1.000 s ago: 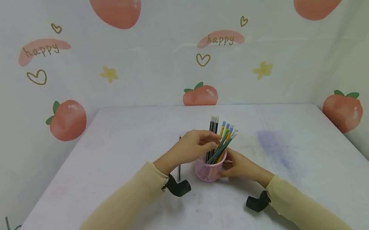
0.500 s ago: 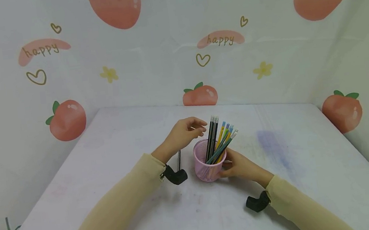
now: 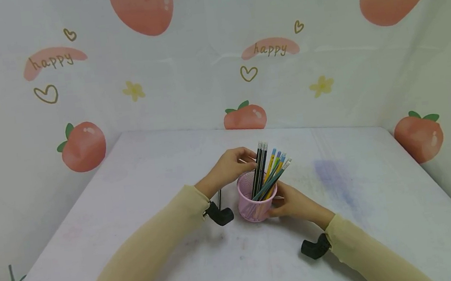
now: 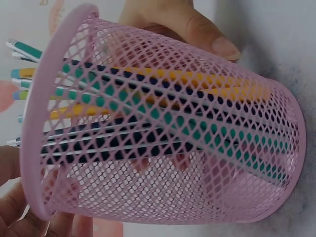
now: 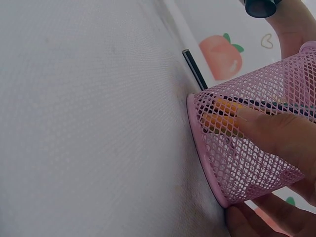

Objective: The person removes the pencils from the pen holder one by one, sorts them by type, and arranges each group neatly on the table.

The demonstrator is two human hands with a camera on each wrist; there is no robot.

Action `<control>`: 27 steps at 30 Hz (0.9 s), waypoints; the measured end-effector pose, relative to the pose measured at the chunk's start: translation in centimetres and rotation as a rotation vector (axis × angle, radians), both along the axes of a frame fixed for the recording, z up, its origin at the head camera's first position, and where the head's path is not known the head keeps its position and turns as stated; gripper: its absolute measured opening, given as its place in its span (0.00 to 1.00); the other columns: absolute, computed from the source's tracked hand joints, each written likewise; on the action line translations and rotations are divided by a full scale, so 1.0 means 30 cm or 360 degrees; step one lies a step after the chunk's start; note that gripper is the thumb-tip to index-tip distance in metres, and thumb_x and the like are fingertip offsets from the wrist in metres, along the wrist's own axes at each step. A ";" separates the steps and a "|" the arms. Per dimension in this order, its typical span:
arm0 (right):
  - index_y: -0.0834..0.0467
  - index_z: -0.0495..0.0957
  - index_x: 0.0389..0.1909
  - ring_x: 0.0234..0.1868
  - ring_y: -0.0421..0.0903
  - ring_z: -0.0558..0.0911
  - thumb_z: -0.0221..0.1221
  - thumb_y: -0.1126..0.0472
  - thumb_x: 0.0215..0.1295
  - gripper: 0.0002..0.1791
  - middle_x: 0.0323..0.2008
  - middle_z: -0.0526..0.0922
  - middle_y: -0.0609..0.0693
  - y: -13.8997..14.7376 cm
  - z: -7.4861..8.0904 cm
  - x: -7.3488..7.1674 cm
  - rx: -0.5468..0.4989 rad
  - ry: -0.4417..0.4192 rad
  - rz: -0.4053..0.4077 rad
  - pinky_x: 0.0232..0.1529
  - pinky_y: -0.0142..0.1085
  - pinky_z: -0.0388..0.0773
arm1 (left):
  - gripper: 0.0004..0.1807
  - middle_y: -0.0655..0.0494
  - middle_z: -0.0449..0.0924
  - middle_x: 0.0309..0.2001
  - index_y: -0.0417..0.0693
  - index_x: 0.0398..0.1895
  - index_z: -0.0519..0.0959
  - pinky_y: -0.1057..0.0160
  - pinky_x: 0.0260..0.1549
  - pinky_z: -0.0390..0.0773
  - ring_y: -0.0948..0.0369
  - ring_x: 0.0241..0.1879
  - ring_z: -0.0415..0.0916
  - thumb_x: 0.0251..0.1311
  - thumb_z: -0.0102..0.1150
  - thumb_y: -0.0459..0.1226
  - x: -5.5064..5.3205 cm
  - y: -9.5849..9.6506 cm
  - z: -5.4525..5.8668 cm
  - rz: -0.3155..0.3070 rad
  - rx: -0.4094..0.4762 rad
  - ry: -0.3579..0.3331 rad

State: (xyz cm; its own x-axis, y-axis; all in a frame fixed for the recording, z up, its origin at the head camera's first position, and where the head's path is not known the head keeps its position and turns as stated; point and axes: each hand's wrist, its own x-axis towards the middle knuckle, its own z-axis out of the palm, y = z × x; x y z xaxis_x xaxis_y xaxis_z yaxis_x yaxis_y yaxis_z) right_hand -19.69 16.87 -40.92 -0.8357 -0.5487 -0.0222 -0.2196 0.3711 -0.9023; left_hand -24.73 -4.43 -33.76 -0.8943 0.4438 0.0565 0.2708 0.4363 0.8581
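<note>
A pink mesh pencil cup stands upright on the table, with several pencils leaning toward its right side. Black pencils form a bunch beside yellow and dark green pencils. My right hand holds the cup from the right, thumb and fingers round its wall, as the right wrist view shows. My left hand is over the cup's left rim, loosely bent fingers at the black pencils; no firm grip shows. A lone black pencil lies on the table left of the cup, partly hidden by the left wrist.
The white table has a bluish stain at the right. A white cloth with peach prints hangs behind and at the sides. Black curved pieces sit at both wrists.
My left hand drew back left from the pencils, then came right again to the black ones. My right hand and the cup have stayed put.
</note>
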 end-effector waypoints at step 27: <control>0.65 0.54 0.70 0.63 0.63 0.72 0.71 0.65 0.52 0.48 0.65 0.68 0.65 0.001 -0.006 -0.001 -0.0008 0.0040 -0.0007 0.62 0.52 0.72 | 0.12 0.44 0.83 0.42 0.37 0.47 0.79 0.64 0.42 0.83 0.55 0.40 0.83 0.61 0.61 0.32 0.007 -0.005 0.012 0.0069 0.0181 0.0063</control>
State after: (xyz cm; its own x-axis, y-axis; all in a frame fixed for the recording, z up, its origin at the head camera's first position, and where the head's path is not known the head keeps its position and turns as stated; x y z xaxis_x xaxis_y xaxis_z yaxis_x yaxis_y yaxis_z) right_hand -19.73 16.91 -41.09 -0.8383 -0.5452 0.0016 -0.2407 0.3675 -0.8983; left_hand -24.52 -4.57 -33.38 -0.9087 0.3933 0.1400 0.2884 0.3488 0.8917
